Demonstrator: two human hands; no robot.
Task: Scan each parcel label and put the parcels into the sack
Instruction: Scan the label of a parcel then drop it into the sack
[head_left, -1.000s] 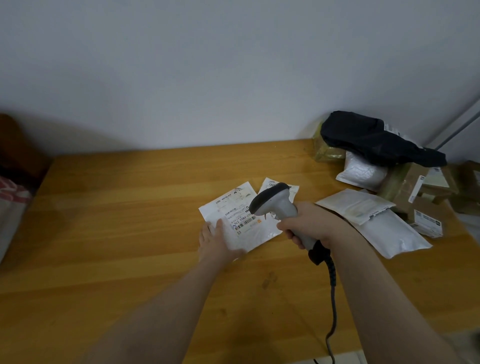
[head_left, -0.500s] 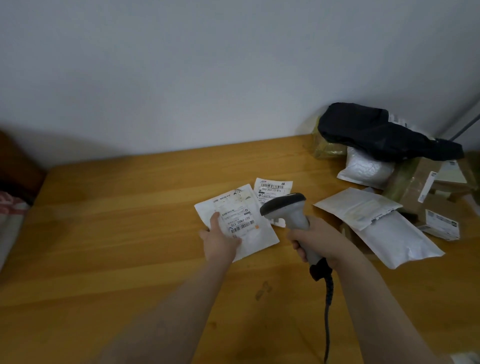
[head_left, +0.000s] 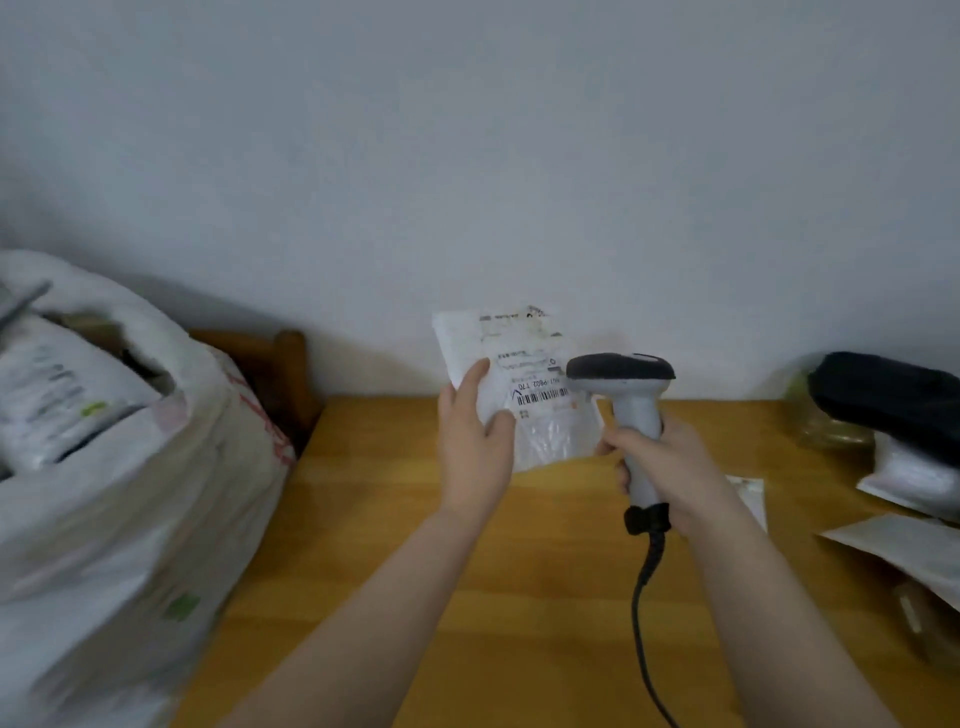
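Observation:
My left hand (head_left: 475, 436) holds a flat white parcel (head_left: 524, 384) upright above the wooden table (head_left: 519, 597), its barcode label facing me. My right hand (head_left: 665, 467) grips the handle of a grey barcode scanner (head_left: 623, 395) with a dark head, just right of the parcel and partly in front of it. The scanner's black cable hangs down toward the table's front edge. A large white sack (head_left: 119, 467), open at the top with parcels inside, stands left of the table.
More parcels lie at the right: a black bag (head_left: 893, 395), a white pouch (head_left: 914, 478), a flat white envelope (head_left: 904, 545) and a small labelled packet (head_left: 750, 493) behind my right wrist. A wooden chair back (head_left: 280, 374) stands behind the sack. A grey wall runs behind the table.
My left hand lifted the white parcel off the table and holds it upright. My view swung left, bringing the sack into sight. The scanner rose with my right hand.

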